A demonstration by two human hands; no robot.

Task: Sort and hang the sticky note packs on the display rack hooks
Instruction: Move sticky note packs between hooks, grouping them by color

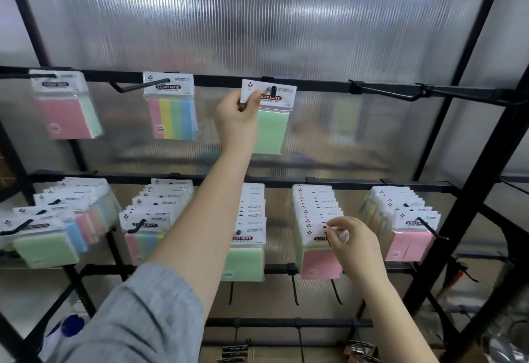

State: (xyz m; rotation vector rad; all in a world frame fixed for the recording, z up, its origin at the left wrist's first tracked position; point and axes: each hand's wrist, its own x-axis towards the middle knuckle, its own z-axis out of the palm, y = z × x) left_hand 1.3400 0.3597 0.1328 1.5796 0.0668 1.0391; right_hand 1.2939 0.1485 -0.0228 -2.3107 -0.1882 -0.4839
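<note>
1. While up at the top rail, left hand (239, 118) pinching the white header card of a green sticky note pack (267, 118) by its left corner, thumb and fingers curled round the card edge.
2. Pack hanging upright, long axis straight down, hole already over the tip of the middle top hook (273, 91). Looks threaded on, though can't tell how far back along the prong.
3. Hook pointing out toward the camera, so pack sitting just right of the grip and needing a push straight back toward the rail. Left hand clearly the nearer one for that.
4. Right hand (350, 241) down on the lower row, fingers curled at the header of the front pink pack (320, 259) in the fourth stack. Touching it for sure, probably pinching it, but can't tell if properly gripped.
5. Two packs already hung on the top row: a pink-and-green pack (67, 108) far left and a striped pack (171, 108) next to it. Top right hook (400, 92) bare.
6. Lower row hooks stuffed with packs, so guessing plenty of sorting left.
7. Main risk: letting go too early and the green one sliding off the tip.
</note>
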